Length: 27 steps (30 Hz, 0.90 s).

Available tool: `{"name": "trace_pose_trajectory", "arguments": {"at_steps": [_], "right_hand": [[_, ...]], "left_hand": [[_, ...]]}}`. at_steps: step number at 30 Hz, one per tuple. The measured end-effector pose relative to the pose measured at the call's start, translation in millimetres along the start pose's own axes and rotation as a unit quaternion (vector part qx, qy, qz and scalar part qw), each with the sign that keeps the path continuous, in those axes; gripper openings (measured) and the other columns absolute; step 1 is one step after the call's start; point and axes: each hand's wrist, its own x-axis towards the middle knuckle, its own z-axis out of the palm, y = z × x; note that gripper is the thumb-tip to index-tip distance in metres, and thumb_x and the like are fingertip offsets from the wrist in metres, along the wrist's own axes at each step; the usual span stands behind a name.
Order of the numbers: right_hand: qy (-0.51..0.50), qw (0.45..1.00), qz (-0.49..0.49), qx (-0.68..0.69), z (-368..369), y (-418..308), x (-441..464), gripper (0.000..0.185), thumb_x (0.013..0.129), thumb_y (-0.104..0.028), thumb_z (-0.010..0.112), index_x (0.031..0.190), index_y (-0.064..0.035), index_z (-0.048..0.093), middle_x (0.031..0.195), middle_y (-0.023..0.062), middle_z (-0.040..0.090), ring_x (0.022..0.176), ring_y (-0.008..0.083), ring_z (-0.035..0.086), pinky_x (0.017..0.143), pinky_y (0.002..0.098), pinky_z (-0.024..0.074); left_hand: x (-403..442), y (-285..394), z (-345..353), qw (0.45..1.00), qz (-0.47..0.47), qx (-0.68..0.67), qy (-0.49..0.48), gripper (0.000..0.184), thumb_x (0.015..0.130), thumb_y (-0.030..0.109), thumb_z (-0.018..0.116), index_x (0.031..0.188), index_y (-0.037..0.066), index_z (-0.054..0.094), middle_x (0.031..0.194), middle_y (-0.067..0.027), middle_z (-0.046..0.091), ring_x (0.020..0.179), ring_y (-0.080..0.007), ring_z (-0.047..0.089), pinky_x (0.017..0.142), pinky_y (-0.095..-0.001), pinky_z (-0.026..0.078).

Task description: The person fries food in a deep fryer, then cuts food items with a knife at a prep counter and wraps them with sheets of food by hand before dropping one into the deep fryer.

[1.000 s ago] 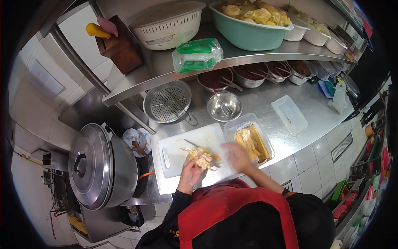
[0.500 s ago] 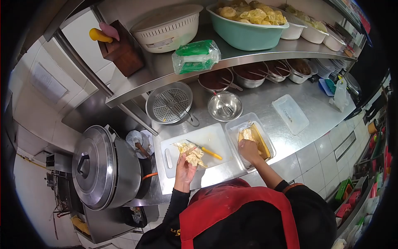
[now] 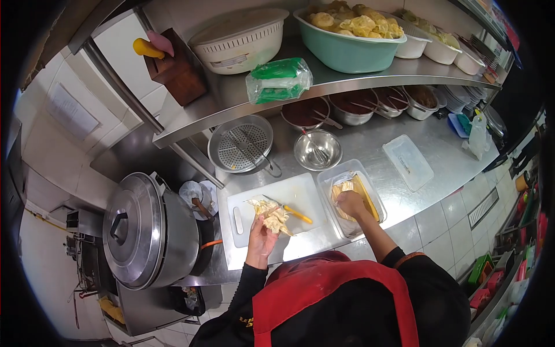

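My left hand (image 3: 263,238) is closed around a pale, shredded piece of food (image 3: 274,218), held above the white cutting board (image 3: 300,188). Behind it, a knife with a yellow handle (image 3: 299,216) lies on the board. My right hand (image 3: 350,205) reaches into a clear plastic container (image 3: 348,168) just right of the board, its fingers bunched on yellowish, layered food (image 3: 366,197). Whatever those fingers may grip is hidden beneath the hand.
A large lidded pot (image 3: 136,231) stands left of the counter. Behind the board are a perforated strainer (image 3: 240,143) and a metal bowl with a whisk (image 3: 318,149). A flat plastic lid (image 3: 408,162) lies at right. Above runs a metal shelf (image 3: 225,110) with tubs.
My right hand has moved from over the board's right edge into the plastic container, uncovering the yellow knife handle. My left hand still holds the food, slightly shifted.
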Motion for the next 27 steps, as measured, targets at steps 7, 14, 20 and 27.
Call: {"name": "trace_pose_trajectory", "arguments": {"at_steps": [7, 14, 20, 27], "right_hand": [[-0.011, 0.998, -0.025, -0.048, -2, -3, 0, 0.023, 0.075, -0.025, 0.050, 0.075, -0.0112, 0.067, 0.075, 0.0131, 0.064, 0.075, 0.0314, 0.061, 0.069, 0.0404, 0.0482], [-0.021, 0.994, 0.007, -0.102, -14, -31, -12, 0.024, 0.077, -0.026, 0.049, 0.075, -0.0098, 0.066, 0.077, 0.0163, 0.063, 0.074, 0.0330, 0.061, 0.068, 0.0439, 0.0481], [-0.068, 0.996, -0.031, -0.040, -10, -3, 2, 0.019, 0.071, -0.017, 0.050, 0.075, -0.0105, 0.067, 0.079, 0.0144, 0.064, 0.077, 0.0298, 0.061, 0.073, 0.0377, 0.0476], [-0.066, 0.995, -0.069, 0.023, -8, 2, 3, 0.018, 0.069, -0.014, 0.050, 0.073, -0.0102, 0.067, 0.077, 0.0122, 0.064, 0.075, 0.0298, 0.060, 0.073, 0.0378, 0.0469]], "left_hand": [[-1, 0, -5, 1.000, 0.000, -0.003, 0.006, 0.047, 0.089, 0.032, 0.047, 0.127, 0.005, 0.038, 0.127, -0.0126, 0.045, 0.117, -0.0258, 0.042, 0.098, -0.0422, 0.034], [0, -2, -3, 1.000, -0.005, -0.001, 0.004, 0.048, 0.089, 0.032, 0.046, 0.128, 0.006, 0.037, 0.127, -0.0132, 0.044, 0.118, -0.0261, 0.042, 0.098, -0.0424, 0.034], [2, -4, 2, 1.000, -0.010, -0.002, -0.007, 0.048, 0.088, 0.031, 0.048, 0.127, 0.006, 0.037, 0.126, -0.0127, 0.045, 0.116, -0.0257, 0.043, 0.097, -0.0421, 0.035], [-4, -1, -2, 1.000, -0.001, 0.011, 0.007, 0.050, 0.088, 0.033, 0.048, 0.128, 0.007, 0.036, 0.127, -0.0131, 0.045, 0.116, -0.0254, 0.043, 0.096, -0.0421, 0.035]]}}
